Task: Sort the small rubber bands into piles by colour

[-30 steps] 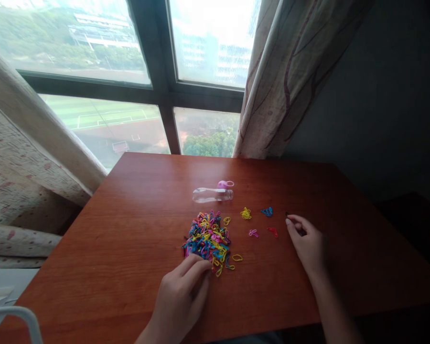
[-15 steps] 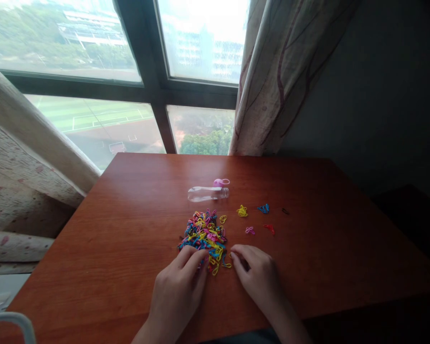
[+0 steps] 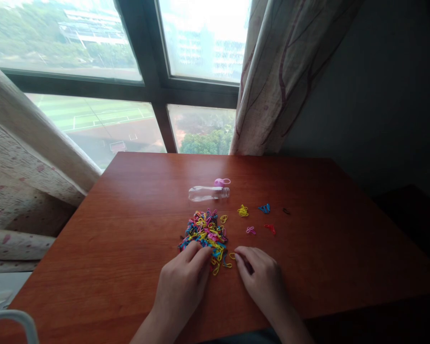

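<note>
A heap of small coloured plastic stitch markers [image 3: 209, 229] lies on the wooden table in front of me. My left hand [image 3: 187, 274] is over the near edge of the heap, thumb and fingertips pressed together; whatever is between them is hidden. To the right of the heap, my right hand [image 3: 260, 272] pinches the end of a yellow stitch marker [image 3: 232, 256]. Beyond it, sorted by colour, lie a yellow group [image 3: 242, 210], a blue group [image 3: 264, 208], a pink group [image 3: 251, 230], a red group [image 3: 270, 229] and a dark marker [image 3: 286, 211].
Behind the heap a clear plastic bottle [image 3: 205, 193] lies on its side, with a pink loop cap [image 3: 220, 182] beside its neck. The table [image 3: 129, 229] meets a window at the back. Curtains [image 3: 265, 86] hang on both sides. A white rail [image 3: 14, 315] shows at lower left.
My right hand has drawn slightly to the right, bringing the yellow stitch marker away from the heap. My left hand has shifted a little to the right along the heap's near edge.
</note>
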`<state>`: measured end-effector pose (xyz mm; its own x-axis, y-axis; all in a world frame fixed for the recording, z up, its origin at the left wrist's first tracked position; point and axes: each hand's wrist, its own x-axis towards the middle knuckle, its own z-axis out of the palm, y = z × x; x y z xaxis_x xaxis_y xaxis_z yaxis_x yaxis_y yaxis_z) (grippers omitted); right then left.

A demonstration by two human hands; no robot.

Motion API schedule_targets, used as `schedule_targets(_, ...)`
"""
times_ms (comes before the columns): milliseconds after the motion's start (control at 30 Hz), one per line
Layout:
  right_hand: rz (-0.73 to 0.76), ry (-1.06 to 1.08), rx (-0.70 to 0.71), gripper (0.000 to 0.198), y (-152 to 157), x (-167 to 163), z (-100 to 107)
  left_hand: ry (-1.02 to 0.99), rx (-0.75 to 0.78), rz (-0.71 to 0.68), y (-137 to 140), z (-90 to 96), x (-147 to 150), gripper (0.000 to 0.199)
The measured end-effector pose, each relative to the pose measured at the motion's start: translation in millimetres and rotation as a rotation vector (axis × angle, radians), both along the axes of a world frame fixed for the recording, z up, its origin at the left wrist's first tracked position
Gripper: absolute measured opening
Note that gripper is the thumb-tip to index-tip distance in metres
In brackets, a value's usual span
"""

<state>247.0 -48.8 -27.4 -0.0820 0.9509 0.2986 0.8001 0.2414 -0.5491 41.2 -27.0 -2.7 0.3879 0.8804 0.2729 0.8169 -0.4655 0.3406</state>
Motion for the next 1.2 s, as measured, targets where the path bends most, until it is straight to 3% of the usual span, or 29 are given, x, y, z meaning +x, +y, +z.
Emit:
schedule_targets(333, 0.008, 0.022, -0.053, 0.017, -6.2, 7.0, 0.7, -0.256, 0.023, -0.057, -12.6, -1.9, -0.6, 0.015)
schedule_targets(600, -0.039, 0.048, -0.044, 0.020, 0.0, 8.9, 1.4, -0.311, 0.011, -0.127, -25.1, -3.4, 2.4, 0.017)
schedule_targets(1000, -0.246, -0.113, 0.048, 0.020, 79.9, 37.7, 15.1, -0.225, -0.017, -0.140, -20.7, -4.8, 3.1, 0.021)
schedule_targets(1200, -0.249, -0.167, 0.042, 0.020, 86.6, 35.7, 10.4, -0.209, -0.027, -0.134, -21.0, -4.1, 2.9, 0.022)
